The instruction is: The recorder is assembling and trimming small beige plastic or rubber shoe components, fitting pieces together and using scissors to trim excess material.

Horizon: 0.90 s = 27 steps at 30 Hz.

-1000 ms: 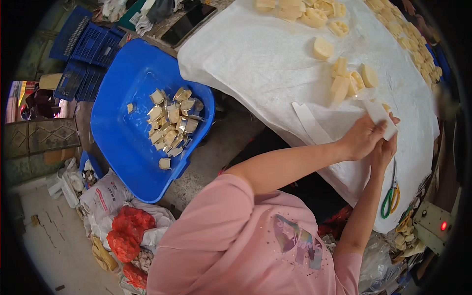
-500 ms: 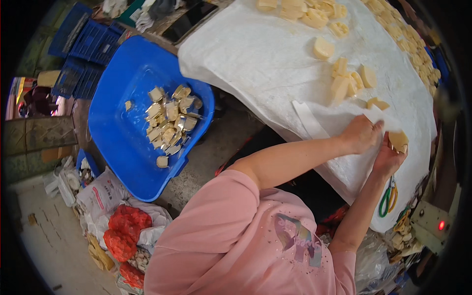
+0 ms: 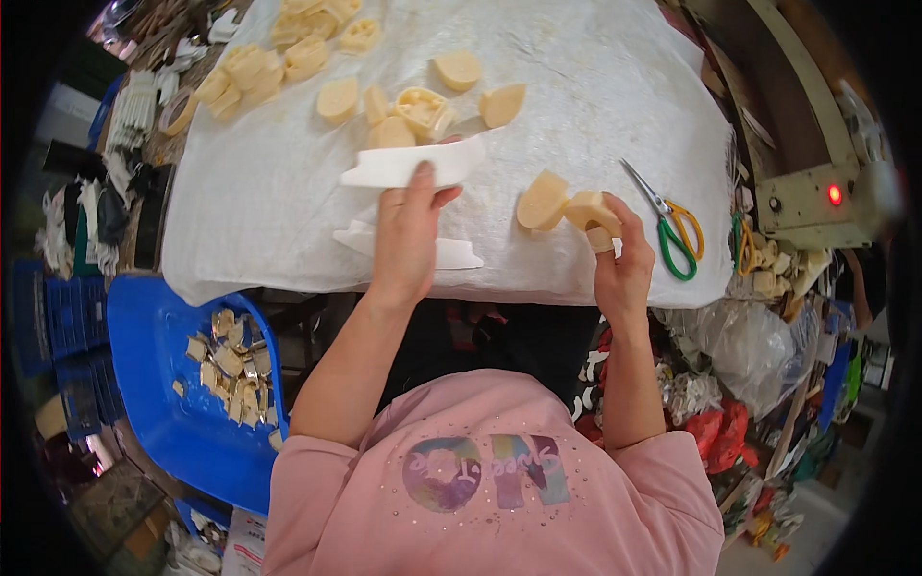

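Observation:
Pinched between the thumb and fingers of my left hand (image 3: pixel 408 230) is a white strip (image 3: pixel 408 165) with a notched left end, held above the table cover. A second white strip (image 3: pixel 459 255) lies flat, partly hidden behind my left wrist. My right hand (image 3: pixel 622 264) grips a small cream-coloured block (image 3: pixel 588 209) with a rounded shape; a pale band circles one finger. Touching or nearly touching that block is a flat, round-ended cream piece (image 3: pixel 544 200). Beyond my left hand sit several similar pieces, including a hollow one (image 3: pixel 423 110).
Scissors (image 3: pixel 665 216) with green and yellow handles lie right of my right hand. More cream pieces (image 3: pixel 252 75) are at the far left of the white-covered table (image 3: pixel 605 86). A blue tub (image 3: pixel 182 451) with shiny-edged pieces stands lower left. A machine with a red light (image 3: pixel 834 195) is at right.
The view has swung to the right, bringing the scissors and machine further in. My hands, close together before, are now apart, the left with the white strip and the right with the cream block.

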{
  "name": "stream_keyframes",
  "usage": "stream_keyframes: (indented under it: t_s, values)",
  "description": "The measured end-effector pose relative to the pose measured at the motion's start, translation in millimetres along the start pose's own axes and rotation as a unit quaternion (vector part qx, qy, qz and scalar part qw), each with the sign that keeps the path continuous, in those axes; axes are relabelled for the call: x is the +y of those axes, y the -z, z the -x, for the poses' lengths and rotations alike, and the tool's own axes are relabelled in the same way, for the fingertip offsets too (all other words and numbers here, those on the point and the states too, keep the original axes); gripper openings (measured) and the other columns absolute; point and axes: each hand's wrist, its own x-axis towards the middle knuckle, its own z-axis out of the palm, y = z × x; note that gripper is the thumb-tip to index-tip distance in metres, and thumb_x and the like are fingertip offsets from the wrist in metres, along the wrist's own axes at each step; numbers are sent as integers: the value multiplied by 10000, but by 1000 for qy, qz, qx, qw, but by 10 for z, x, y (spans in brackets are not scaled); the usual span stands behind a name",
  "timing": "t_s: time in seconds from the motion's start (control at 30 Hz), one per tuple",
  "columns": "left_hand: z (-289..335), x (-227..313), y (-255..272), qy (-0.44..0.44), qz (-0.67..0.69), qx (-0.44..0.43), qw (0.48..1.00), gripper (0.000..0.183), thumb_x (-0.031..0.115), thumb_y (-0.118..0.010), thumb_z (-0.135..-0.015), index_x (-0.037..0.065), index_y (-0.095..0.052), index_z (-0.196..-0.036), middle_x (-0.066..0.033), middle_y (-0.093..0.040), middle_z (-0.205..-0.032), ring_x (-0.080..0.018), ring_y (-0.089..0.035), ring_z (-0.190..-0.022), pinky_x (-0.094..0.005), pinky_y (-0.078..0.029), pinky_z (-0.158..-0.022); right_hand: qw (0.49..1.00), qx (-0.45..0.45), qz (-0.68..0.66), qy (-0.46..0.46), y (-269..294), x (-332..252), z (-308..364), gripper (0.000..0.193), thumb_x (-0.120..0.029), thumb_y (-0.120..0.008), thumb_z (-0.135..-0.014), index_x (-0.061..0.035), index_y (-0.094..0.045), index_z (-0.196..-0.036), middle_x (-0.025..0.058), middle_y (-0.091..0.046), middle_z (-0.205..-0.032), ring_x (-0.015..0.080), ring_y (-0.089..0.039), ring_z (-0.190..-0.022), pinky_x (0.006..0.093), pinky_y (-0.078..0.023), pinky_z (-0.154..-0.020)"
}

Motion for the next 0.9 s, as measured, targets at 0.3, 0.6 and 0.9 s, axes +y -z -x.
stream_keyframes:
  t_s: [0.3, 0.6, 0.9]
  values:
    - [291, 58, -20, 79, 72, -65, 992, 409, 211, -312, -986, -81, -458, -1232, -165, -570, -1120, -209, -581, -888, -316, -446, -737, 868, 96, -479, -90, -289, 10, -332, 362, -11, -496, -917, -36, -426, -1272, 136, -510, -1197, 251, -560, -1081, 405, -510, -922]
    - [441, 89, 187, 88, 88, -57, 991, 420, 233, -343, -983, -77, -452, -1244, -142, -577, -1063, -182, -561, -833, -300, -439, -713, 836, 2, -533, -130, -423, -171, -570, 362, -74, -526, -917, -36, -441, -1267, 130, -519, -1187, 227, -554, -1083, 388, -502, -932]
    - [548, 73, 269, 88, 97, -17, 991, 411, 230, -350, -981, -80, -462, -1227, -136, -586, -1019, -188, -560, -813, -303, -441, -704, 803, -11, -587, -101, -959, -406, -1132, 379, -53, -538, -909, -37, -424, -1270, 123, -499, -1229, 232, -536, -1115, 389, -506, -933]
